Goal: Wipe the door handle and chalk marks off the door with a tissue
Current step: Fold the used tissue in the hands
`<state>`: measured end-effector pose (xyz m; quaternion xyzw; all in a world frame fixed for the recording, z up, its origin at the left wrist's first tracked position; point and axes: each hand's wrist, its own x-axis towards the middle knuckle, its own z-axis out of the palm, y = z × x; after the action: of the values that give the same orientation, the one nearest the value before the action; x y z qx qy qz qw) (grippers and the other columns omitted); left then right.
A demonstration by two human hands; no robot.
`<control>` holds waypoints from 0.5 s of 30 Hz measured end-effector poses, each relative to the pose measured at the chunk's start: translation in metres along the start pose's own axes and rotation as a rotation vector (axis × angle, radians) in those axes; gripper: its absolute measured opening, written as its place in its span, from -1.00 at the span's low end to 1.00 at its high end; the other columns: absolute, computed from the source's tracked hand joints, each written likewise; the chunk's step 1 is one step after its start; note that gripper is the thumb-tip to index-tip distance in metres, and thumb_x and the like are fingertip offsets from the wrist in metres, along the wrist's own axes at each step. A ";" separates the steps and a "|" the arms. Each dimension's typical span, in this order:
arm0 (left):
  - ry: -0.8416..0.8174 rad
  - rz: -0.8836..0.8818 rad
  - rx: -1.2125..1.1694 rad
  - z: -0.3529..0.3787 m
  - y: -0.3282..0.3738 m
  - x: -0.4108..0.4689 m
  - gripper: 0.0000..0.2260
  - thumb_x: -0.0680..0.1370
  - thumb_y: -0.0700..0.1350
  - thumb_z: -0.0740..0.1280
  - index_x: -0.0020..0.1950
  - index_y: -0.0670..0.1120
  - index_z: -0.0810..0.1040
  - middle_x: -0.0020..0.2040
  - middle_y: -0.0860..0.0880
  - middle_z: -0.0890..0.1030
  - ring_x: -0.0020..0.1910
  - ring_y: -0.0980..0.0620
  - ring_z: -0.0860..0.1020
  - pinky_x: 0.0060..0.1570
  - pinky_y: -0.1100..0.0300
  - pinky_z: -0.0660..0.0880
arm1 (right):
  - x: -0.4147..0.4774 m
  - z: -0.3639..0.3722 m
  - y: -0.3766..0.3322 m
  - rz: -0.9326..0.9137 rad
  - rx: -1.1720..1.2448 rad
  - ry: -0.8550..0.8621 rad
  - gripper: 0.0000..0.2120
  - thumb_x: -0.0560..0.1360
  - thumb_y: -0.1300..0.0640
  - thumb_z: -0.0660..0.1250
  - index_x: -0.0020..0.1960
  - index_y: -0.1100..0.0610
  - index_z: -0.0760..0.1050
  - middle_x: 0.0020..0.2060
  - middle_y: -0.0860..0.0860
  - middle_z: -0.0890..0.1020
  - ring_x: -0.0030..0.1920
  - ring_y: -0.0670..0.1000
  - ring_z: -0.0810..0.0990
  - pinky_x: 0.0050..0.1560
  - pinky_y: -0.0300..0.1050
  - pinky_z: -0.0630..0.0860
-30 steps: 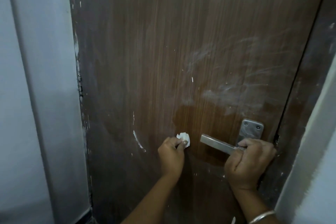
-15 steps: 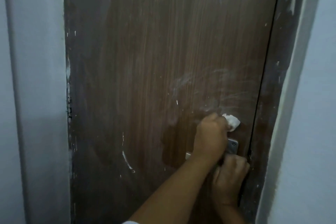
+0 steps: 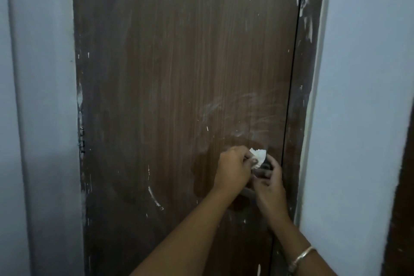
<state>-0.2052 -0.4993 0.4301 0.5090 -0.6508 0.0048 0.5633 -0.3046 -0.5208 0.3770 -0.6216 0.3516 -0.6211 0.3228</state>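
A brown wooden door (image 3: 174,87) fills the view. Smeared white chalk marks (image 3: 237,107) spread above the lock area, and a curved chalk stroke (image 3: 154,197) sits lower left. My left hand (image 3: 233,170) pinches a crumpled white tissue (image 3: 326,155) and presses it against the top of the metal door handle (image 3: 262,171), which is mostly hidden by both hands. My right hand (image 3: 268,186) grips the handle from the right, just below the tissue. A darker wiped patch lies left of the handle.
The dark door frame (image 3: 300,96) with white paint smears runs down the right, beside a pale wall (image 3: 363,96). Another pale wall (image 3: 38,96) borders the door's hinge side on the left. A bangle (image 3: 302,255) circles my right wrist.
My left hand carried the tissue from left of the handle up to the right, then down onto the handle plate. My right hand stayed on the handle. The camera pulled back.
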 end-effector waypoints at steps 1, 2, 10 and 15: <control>-0.015 -0.035 -0.059 -0.004 0.001 -0.003 -0.93 0.46 -0.20 0.40 -0.22 -0.10 0.57 -0.23 0.03 0.57 -0.27 0.17 0.53 -0.26 0.33 0.47 | 0.000 -0.003 -0.006 -0.017 0.011 -0.039 -0.47 0.51 0.18 0.33 0.39 -0.12 0.26 0.16 -0.09 0.49 0.11 -0.05 0.53 0.06 -0.02 0.56; -0.029 -0.067 -0.118 -0.009 0.003 -0.006 -0.94 0.47 -0.21 0.39 -0.20 -0.10 0.57 -0.25 0.04 0.59 -0.29 0.18 0.54 -0.27 0.33 0.48 | -0.002 -0.005 -0.012 -0.048 0.012 -0.070 -0.49 0.52 0.16 0.32 0.40 -0.12 0.27 0.20 -0.11 0.49 0.14 -0.10 0.52 0.10 -0.07 0.55; -0.246 -0.121 -0.358 -0.038 0.027 -0.043 -0.82 0.55 -0.25 0.26 0.02 0.03 0.47 -0.27 0.00 0.64 -0.35 0.11 0.60 -0.31 0.20 0.55 | -0.040 -0.030 -0.054 -0.231 -0.094 -0.056 -0.73 0.45 0.25 0.39 0.06 -0.06 0.56 -0.06 -0.15 0.65 -0.05 -0.20 0.61 -0.12 -0.34 0.55; -0.413 0.104 -0.211 -0.020 0.051 -0.092 -0.80 0.51 -0.30 0.24 -0.11 -0.01 0.51 -0.32 0.18 0.56 -0.33 0.26 0.51 -0.31 0.36 0.41 | -0.104 -0.076 -0.051 -0.189 -0.242 0.083 -0.90 0.41 0.19 0.46 -0.16 0.01 0.59 -0.29 -0.20 0.63 -0.26 -0.22 0.59 -0.28 -0.38 0.48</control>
<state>-0.2394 -0.4027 0.3986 0.4034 -0.7743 -0.1385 0.4675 -0.3770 -0.4037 0.3645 -0.6601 0.3770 -0.6268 0.1711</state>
